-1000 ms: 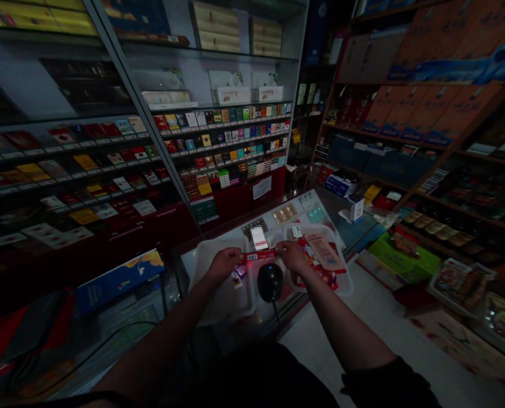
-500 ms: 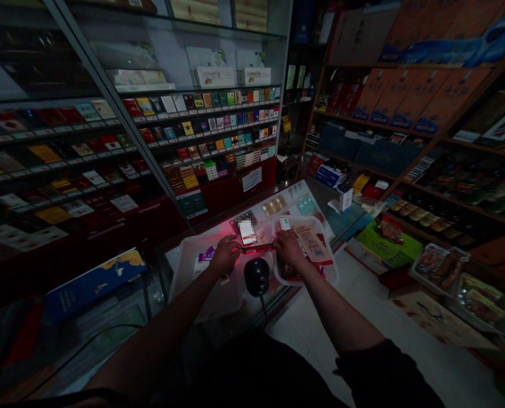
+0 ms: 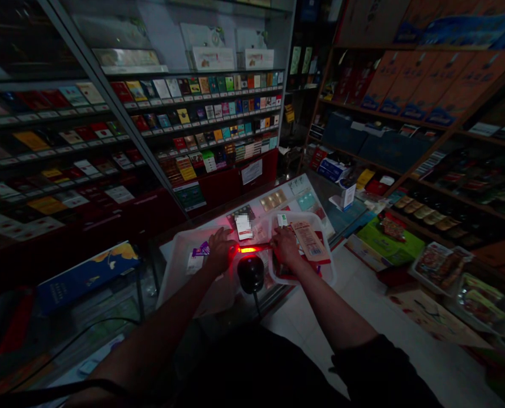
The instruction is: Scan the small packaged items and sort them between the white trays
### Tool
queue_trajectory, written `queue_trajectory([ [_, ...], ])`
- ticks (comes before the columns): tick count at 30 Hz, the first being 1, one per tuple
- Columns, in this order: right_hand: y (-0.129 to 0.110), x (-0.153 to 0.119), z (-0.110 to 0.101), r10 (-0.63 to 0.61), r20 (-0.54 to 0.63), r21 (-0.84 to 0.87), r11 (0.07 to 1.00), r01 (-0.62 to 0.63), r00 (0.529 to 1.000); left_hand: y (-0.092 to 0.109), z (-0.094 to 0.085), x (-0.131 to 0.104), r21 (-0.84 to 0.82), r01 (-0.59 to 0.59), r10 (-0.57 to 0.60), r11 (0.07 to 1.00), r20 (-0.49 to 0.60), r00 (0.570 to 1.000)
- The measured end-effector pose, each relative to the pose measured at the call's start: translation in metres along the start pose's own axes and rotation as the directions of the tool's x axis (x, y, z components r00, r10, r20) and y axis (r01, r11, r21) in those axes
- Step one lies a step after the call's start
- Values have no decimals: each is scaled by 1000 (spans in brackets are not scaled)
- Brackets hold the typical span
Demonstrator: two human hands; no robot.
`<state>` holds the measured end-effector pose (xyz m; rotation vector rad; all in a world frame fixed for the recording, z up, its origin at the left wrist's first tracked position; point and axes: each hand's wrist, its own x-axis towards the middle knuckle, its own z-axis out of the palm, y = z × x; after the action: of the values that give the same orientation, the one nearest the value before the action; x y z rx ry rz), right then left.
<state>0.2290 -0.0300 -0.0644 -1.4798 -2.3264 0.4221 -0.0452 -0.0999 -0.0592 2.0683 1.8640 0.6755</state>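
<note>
A thin, narrow packet (image 3: 252, 249) is stretched level between my two hands, lit bright red on its left half. My left hand (image 3: 221, 249) grips its left end near the thumb, with some fingertips raised. The packet's right end is pinched in my right hand (image 3: 285, 247). Just in front of it stands a black barcode scanner (image 3: 251, 274) with its cable running toward me. My left hand is over a translucent tub (image 3: 171, 283) holding a purple-wrapped item (image 3: 200, 249). Beneath my right hand is a white tub (image 3: 331, 272) with a beige food packet (image 3: 309, 241) and red packs.
A pale card (image 3: 243, 226), partly blurred out, lies beyond the packet on the glass counter (image 3: 284, 184). Cigarette shelves (image 3: 205, 107) line the back wall. A blue box (image 3: 86, 277) sits at left. Boxed goods and trays (image 3: 482, 300) stand at right.
The red light now falls strongly on the packet. My left hand's fingers have lifted and spread somewhat. The whole view has shifted slightly; my right hand stays at the packet's end.
</note>
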Motion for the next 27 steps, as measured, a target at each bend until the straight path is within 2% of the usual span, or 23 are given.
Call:
queue_trajectory([
  [5, 2, 0, -1, -39, 1, 6, 999, 39, 999, 8, 1, 1, 56, 66, -65, 996, -16, 998],
  [8, 3, -1, -2, -42, 17, 13, 999, 42, 999, 8, 3, 3, 72, 70, -69, 995, -17, 997],
  [14, 5, -1, 3, -18, -33, 46, 999, 19, 999, -1, 8, 3, 152, 56, -56, 987, -2, 998],
  [21, 6, -7, 0, -42, -31, 39, 998, 43, 999, 5, 7, 4, 155, 98, -102, 983, 17, 995],
  [27, 7, -9, -13, -61, -53, 36, 997, 63, 997, 13, 4, 11, 127, 28, -30, 992, 10, 1000],
])
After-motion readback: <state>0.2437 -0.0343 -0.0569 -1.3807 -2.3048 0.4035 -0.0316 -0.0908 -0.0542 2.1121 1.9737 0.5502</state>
